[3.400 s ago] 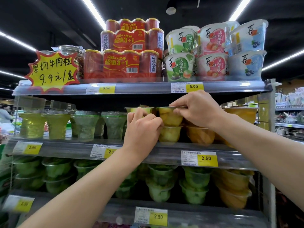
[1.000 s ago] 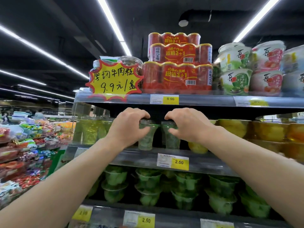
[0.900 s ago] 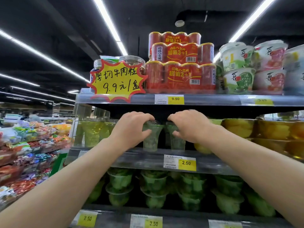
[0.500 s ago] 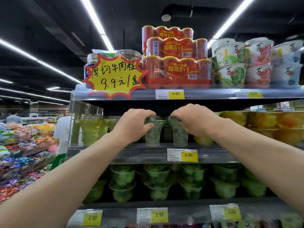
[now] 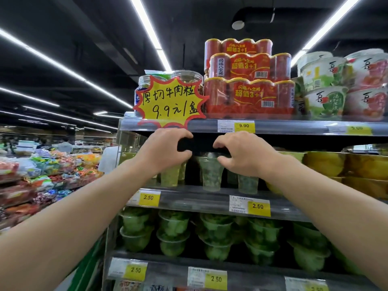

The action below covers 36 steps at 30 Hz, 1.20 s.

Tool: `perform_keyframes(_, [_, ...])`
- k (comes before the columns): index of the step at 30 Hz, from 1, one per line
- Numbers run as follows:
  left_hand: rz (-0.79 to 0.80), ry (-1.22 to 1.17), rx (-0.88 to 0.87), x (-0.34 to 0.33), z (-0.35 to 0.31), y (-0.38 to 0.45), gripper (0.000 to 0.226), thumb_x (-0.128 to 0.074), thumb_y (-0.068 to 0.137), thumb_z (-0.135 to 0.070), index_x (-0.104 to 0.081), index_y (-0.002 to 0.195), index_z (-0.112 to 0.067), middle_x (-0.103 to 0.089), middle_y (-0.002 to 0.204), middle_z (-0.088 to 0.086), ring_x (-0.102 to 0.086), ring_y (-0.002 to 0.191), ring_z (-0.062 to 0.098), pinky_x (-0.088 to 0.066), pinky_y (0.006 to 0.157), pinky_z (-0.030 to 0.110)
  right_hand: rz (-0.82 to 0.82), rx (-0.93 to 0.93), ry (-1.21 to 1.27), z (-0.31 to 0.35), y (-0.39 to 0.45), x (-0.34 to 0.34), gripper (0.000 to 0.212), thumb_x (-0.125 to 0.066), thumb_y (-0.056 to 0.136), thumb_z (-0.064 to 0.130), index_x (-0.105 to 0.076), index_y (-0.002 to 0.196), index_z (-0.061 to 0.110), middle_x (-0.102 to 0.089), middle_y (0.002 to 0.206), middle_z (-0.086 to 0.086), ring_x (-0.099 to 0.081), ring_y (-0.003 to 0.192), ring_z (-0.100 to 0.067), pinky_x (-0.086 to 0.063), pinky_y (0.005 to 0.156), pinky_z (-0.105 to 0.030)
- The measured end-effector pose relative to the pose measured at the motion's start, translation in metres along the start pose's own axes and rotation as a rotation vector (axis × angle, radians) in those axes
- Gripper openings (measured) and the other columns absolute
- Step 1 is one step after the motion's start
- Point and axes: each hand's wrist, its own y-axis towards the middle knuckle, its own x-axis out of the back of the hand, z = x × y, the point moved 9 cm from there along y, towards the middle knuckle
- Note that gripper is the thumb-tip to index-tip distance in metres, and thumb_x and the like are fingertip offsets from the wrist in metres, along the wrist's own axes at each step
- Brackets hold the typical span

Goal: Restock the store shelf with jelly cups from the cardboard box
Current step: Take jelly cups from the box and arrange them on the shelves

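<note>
Both hands have lifted off the cup tops since half a second ago. My left hand (image 5: 165, 150) and right hand (image 5: 241, 154) hover with loosely curled fingers, gripping nothing, just above the clear plastic green jelly cups (image 5: 211, 173) standing upright on the grey metal middle shelf (image 5: 199, 198). Beyond, red shrink-wrapped can packs (image 5: 249, 95) crown the top shelf.

A supermarket; stocked shelves (image 5: 210, 201) with price tags (image 5: 258, 206); a handwritten sale sign (image 5: 171, 101).
</note>
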Motion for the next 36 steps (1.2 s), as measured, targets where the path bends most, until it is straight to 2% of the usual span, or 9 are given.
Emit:
perform_keyframes(3, [0.016,0.053,0.055,0.013,0.033,-0.008,0.044,-0.072,0.083,-0.028,-0.066,0.127,-0.019,-0.071,0.114,-0.002,-0.064,0.105,0.019,-0.051,0.092,0.036,-0.045,0.043,0.032,0.030,0.016,-0.001,0.040,-0.056,0.092,0.037,-0.056,0.130,0.026,-0.061,0.127,0.004,-0.056,0.119,-0.021,-0.050,0.094,-0.044])
perform_keyframes(7, [0.118,0.133,0.087,0.013,0.078,-0.014,0.048,-0.070,0.083,-0.028,-0.063,0.131,-0.022,-0.068,0.123,-0.004,-0.062,0.113,0.017,-0.049,0.096,0.034,-0.046,0.066,0.034,0.066,0.039,-0.012,0.045,-0.059,0.091,0.038,-0.054,0.134,0.025,-0.059,0.131,0.004,-0.055,0.121,-0.021,-0.051,0.094,-0.042])
perform_keyframes(11, [0.200,0.231,0.054,0.008,0.112,-0.019,0.054,-0.067,0.083,-0.032,-0.058,0.136,-0.023,-0.065,0.130,-0.003,-0.060,0.119,0.018,-0.050,0.098,0.038,-0.031,0.052,0.006,0.091,0.065,-0.026,0.053,-0.063,0.091,0.038,-0.047,0.140,0.025,-0.055,0.138,0.003,-0.052,0.125,-0.022,-0.049,0.098,-0.043])
perform_keyframes(16, [0.295,0.347,-0.013,-0.012,0.139,-0.028,0.044,-0.063,0.088,-0.033,-0.054,0.129,-0.018,-0.063,0.120,0.000,-0.061,0.111,0.024,-0.054,0.081,0.038,0.134,-0.034,-0.061,0.097,0.090,-0.054,0.059,-0.065,0.090,0.033,-0.042,0.143,0.021,-0.054,0.136,-0.003,-0.052,0.124,-0.027,-0.048,0.099,-0.043])
perform_keyframes(19, [0.318,0.305,-0.036,-0.020,0.151,-0.029,0.043,-0.063,0.091,-0.037,-0.053,0.127,-0.015,-0.064,0.117,0.005,-0.061,0.110,0.028,-0.053,0.088,0.045,0.176,-0.050,-0.082,0.098,0.092,-0.061,0.047,-0.066,0.089,0.028,-0.052,0.133,0.022,-0.060,0.127,-0.004,-0.057,0.115,-0.026,-0.050,0.094,-0.042])
perform_keyframes(21, [0.316,0.274,-0.067,-0.019,0.153,-0.027,0.045,-0.063,0.093,-0.038,-0.054,0.131,-0.016,-0.065,0.121,0.005,-0.059,0.113,0.027,-0.050,0.092,0.043,0.185,-0.066,-0.080,0.098,0.092,-0.059,0.043,-0.067,0.089,0.024,-0.056,0.130,0.022,-0.062,0.125,-0.004,-0.059,0.113,-0.027,-0.051,0.094,-0.042])
perform_keyframes(25, [0.293,0.196,-0.142,-0.007,0.146,-0.025,0.051,-0.063,0.093,-0.041,-0.054,0.139,-0.022,-0.063,0.131,0.001,-0.056,0.122,0.022,-0.046,0.102,0.040,0.212,-0.065,-0.071,0.099,0.088,-0.049,0.046,-0.068,0.088,0.022,-0.058,0.133,0.023,-0.063,0.127,-0.002,-0.058,0.116,-0.025,-0.049,0.096,-0.042])
perform_keyframes(30, [0.289,0.112,-0.168,0.001,0.147,-0.026,0.047,-0.065,0.092,-0.041,-0.058,0.136,-0.026,-0.064,0.129,-0.001,-0.056,0.121,0.021,-0.046,0.102,0.042,0.177,-0.061,-0.047,0.102,0.080,-0.045,0.045,-0.067,0.089,0.022,-0.058,0.132,0.024,-0.065,0.126,0.001,-0.059,0.115,-0.022,-0.050,0.095,-0.040])
perform_keyframes(36, [0.315,0.096,-0.119,0.000,0.146,-0.031,0.051,-0.060,0.096,-0.038,-0.050,0.144,-0.023,-0.059,0.137,0.000,-0.050,0.129,0.022,-0.042,0.107,0.039,0.196,-0.105,-0.057,0.101,0.075,-0.051,0.058,-0.061,0.093,0.030,-0.040,0.146,0.022,-0.053,0.139,-0.002,-0.049,0.127,-0.022,-0.043,0.105,-0.038])
